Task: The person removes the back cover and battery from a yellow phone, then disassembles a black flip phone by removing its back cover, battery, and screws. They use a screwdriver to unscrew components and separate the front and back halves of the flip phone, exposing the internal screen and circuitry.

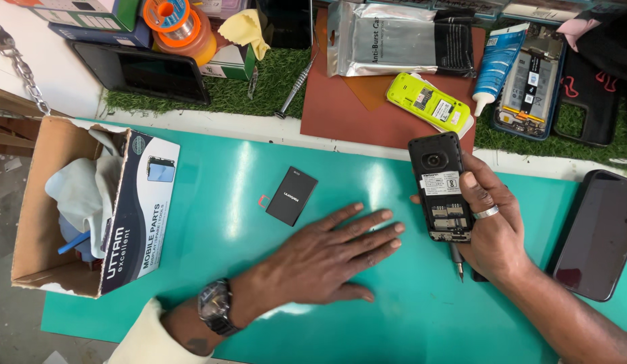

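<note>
My right hand (492, 226) holds a small black phone (440, 185) with its back cover off. My fingers wrap around it, and a thin screwdriver (457, 261) sticks out under my palm. My left hand (327, 259) lies flat and open on the green mat (212, 222), holding nothing. The black battery (291, 195) sits on the mat just past my left fingers. A cardboard box (50, 222) of cloths stands far left.
</note>
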`<state>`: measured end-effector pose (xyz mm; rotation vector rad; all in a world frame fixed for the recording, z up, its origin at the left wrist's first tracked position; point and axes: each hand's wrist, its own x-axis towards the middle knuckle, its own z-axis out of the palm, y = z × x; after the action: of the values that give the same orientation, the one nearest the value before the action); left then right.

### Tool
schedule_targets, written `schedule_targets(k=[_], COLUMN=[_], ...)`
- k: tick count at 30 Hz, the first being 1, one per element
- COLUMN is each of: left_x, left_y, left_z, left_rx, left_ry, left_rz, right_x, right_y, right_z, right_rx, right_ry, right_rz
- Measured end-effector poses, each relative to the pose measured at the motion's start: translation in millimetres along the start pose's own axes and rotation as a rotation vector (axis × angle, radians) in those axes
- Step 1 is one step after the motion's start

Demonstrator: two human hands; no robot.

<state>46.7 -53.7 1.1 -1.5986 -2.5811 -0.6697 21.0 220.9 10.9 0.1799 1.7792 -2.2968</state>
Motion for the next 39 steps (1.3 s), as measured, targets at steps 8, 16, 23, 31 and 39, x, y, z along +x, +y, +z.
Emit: schedule_targets(k=[8,16,23,31,39], left_x=[-7.0,-18.4,-20.1,-20.9,3.1], left_y=[-10.6,-40.6,-42.1,-35.7,-19.8], left_z=[2.8,-28.0,-27.0,-25.3,-9.1], left_rx=[0.240,0.345,0.377,0.338,0.161], left_ry=[-0.050,0.077,0.080,0.077,0.186], left_rz=[-0.228,-0.371,-0.393,-0.390,-0.205], right_x=[-0.2,0.2,-8.0,-3.8,4.9], right_y=[1.0,1.3,3.3,-49.8,-53.9], right_z=[0.6,11.7,37.3,14.1,-15.1], right_rx=[-0.028,-0.292,-0.981,-1.463,-1.425], right_ry=[0.006,-0.121,-0.269,-0.083,-0.137], right_rz=[0.018,-0.048,-0.459,-0.283,-0.252])
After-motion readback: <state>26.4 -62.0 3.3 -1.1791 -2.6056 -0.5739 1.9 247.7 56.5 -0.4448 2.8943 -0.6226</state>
